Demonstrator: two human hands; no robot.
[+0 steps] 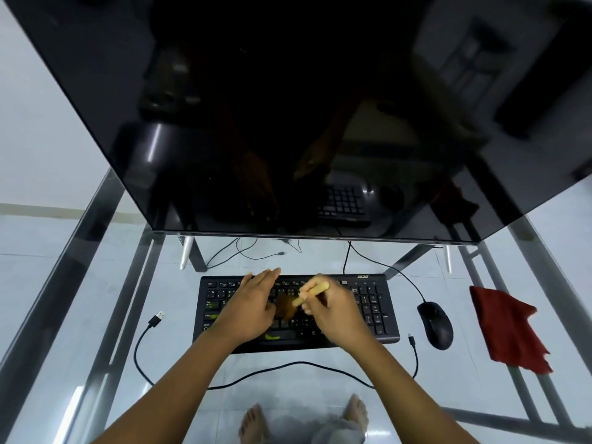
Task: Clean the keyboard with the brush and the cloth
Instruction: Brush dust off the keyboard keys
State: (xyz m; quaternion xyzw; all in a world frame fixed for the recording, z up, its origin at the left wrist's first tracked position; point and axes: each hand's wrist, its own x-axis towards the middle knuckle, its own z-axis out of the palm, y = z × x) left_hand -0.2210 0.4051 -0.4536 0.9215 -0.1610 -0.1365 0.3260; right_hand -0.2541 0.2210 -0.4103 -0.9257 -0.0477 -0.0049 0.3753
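Observation:
A black keyboard (pixel 378 310) lies on the glass desk in front of the monitor. My right hand (pixel 336 310) grips the pale wooden handle of a brush (pixel 312 293), whose brown bristles, blurred, touch the keys in the middle of the keyboard. My left hand (pixel 251 304) rests flat on the keyboard's left half with its fingers straight. Small green bits lie on the left keys and by the space bar. A red cloth (pixel 506 328) lies crumpled on the desk to the right, apart from both hands.
A large dark monitor (pixel 288 116) stands just behind the keyboard. A black mouse (pixel 435 325) sits between keyboard and cloth. A loose black USB cable (pixel 150 331) curves around the keyboard's front. The glass desk (pixel 96 299) shows its metal frame, the floor and bare feet beneath.

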